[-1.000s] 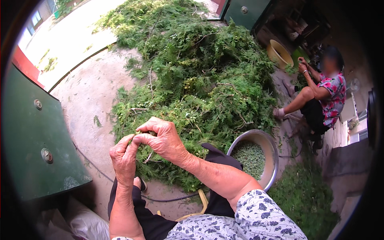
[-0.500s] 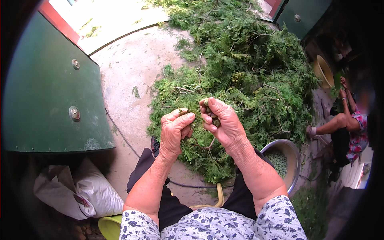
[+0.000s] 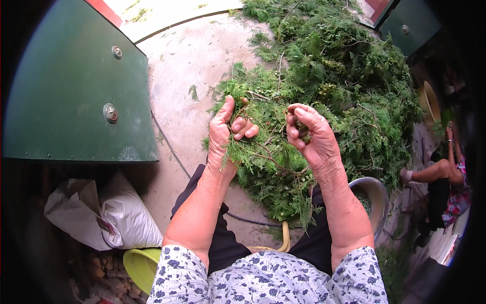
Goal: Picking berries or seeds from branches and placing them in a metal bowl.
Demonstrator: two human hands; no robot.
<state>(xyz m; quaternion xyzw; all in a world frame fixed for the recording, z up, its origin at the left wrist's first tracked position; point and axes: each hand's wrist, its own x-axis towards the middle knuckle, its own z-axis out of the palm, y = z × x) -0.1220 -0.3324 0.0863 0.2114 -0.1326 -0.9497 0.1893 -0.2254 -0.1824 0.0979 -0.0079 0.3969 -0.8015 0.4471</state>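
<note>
My left hand (image 3: pixel 223 129) is closed around an evergreen sprig (image 3: pixel 243 152), its thumb pointing up and its leafy ends hanging below the fingers. My right hand (image 3: pixel 322 137) is a little to the right, its fingers curled over some small dark greenish cones (image 3: pixel 304 133) resting in the palm. A gap separates the two hands. Behind and below them spreads a big heap of cut evergreen branches (image 3: pixel 349 91), some of it lying between my knees. Right of my right forearm stands a metal basin (image 3: pixel 383 205) with many small pale green cones in it, partly hidden by the arm.
A green metal door (image 3: pixel 76 91) stands at the left, above white sacks (image 3: pixel 129 213) and a yellow-green basin (image 3: pixel 139 268). A dark cable (image 3: pixel 172 147) crosses the concrete floor. At the right another person (image 3: pixel 450 172) sits near a tan basin (image 3: pixel 430 104).
My hands have moved apart: the left one turned thumb-up with the sprig, the right one shifted right with the cones. The whole view has shifted, so the scene sits further right and higher.
</note>
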